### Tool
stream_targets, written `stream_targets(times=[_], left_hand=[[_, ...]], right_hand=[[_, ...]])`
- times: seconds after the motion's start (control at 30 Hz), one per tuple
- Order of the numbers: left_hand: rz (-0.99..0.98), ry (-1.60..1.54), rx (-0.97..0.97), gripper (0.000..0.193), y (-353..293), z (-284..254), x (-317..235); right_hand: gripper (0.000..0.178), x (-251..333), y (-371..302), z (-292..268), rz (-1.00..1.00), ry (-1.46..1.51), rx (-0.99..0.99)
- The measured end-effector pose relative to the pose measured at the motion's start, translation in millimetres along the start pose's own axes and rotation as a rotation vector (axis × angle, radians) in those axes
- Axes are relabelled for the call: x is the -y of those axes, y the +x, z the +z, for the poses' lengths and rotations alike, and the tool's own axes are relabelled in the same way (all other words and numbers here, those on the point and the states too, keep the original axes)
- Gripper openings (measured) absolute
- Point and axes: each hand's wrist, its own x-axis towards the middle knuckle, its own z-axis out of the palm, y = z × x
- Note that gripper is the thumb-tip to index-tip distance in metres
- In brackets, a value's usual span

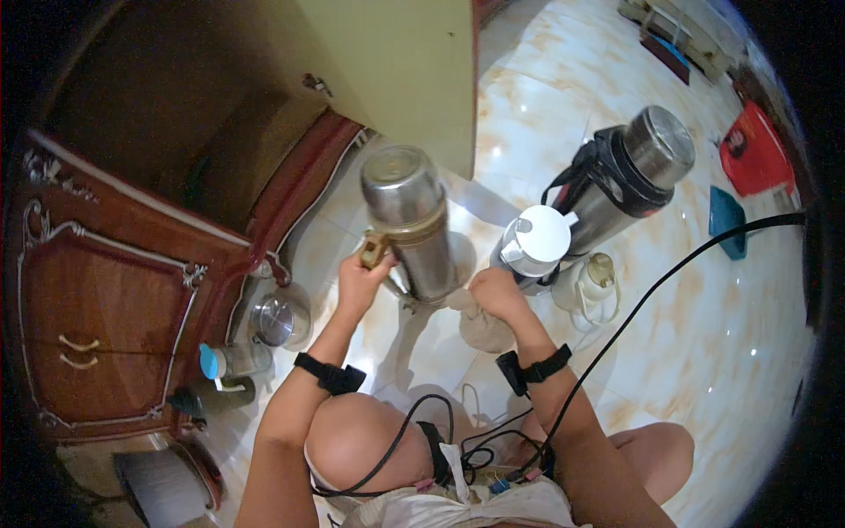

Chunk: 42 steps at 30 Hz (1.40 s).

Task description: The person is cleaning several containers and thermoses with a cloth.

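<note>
A steel vacuum flask with brownish trim and a shiny cup lid stands slightly tilted in front of me. My left hand is closed round its handle on the left side. Closed on a beige cloth, my right hand is by the flask's lower right side; part of the cloth reaches the flask's base. Just beyond that hand is a white-lidded jug. A larger steel flask with a black strap leans behind it, and a pale bottle with a handle is to the right.
An open cupboard with a cream door is at the left. Beside its carved front are a glass container and a blue-lidded jug. A black cable crosses over my right forearm. A red dustpan-like object lies far right.
</note>
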Motion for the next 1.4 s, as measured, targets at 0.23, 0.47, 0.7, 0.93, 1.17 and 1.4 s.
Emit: stream_targets(times=[0.23, 0.47, 0.7, 0.93, 1.17, 1.4], left_hand=[[-0.062, -0.111, 0.143, 0.031, -7, 22, 5], [0.212, -0.017, 0.254, 0.029, -25, 31, 11], [0.201, -0.054, 0.362, 0.042, -30, 17, 20], [-0.124, 0.133, 0.583, 0.098, -46, -68, 37], [-0.425, -0.266, 0.230, 0.054, -103, -102, 58], [-0.199, 0.080, -0.508, 0.042, -177, -203, 89]], right_hand=[[0.018, -2, -5, 5, -0.157, -0.077, 0.253], [0.020, 11, -14, 27, -0.073, 0.261, 0.566], [0.020, 49, -6, 68, 0.011, 0.439, 0.598], [0.021, 64, 15, 92, 0.191, 1.254, 0.475], [0.050, 129, 1, 134, 0.207, 1.299, 0.557], [0.053, 145, -5, 148, 0.180, 1.243, 0.713]])
